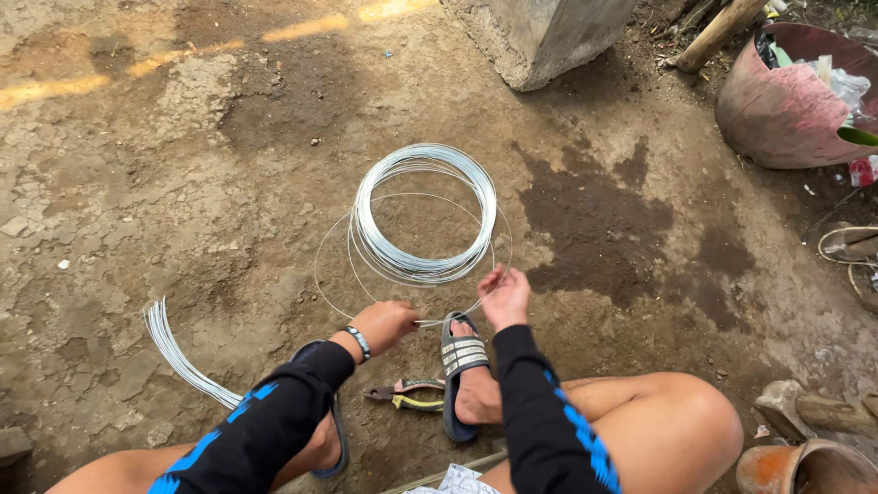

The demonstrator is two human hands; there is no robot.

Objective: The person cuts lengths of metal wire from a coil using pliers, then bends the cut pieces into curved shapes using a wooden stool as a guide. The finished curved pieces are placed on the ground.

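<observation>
On bare, cracked ground, outdoors: one coil of silver wire, lying flat near the middle, with a few looser single loops spread around it. Left hand, black sleeve with blue marks and a band at the wrist, was closed around a strand led from the coil, just beside the sandal. Right hand, same sleeve, pinched the same wire between its fingers at the coil's near edge. One striped sandal sat on the foot between the two hands; pliers with yellow-green grips lay on the ground beside it. A bundle of cut wire lengths lay curved toward the left, partly hidden behind the left arm. Dark damp patches marked the ground right of the coil. A concrete block stood at the top edge, cut off. A reddish basin holding plastic scraps sat at the top right corner; its contents were hard to make out. A rusty pot was cut off at the bottom right.
</observation>
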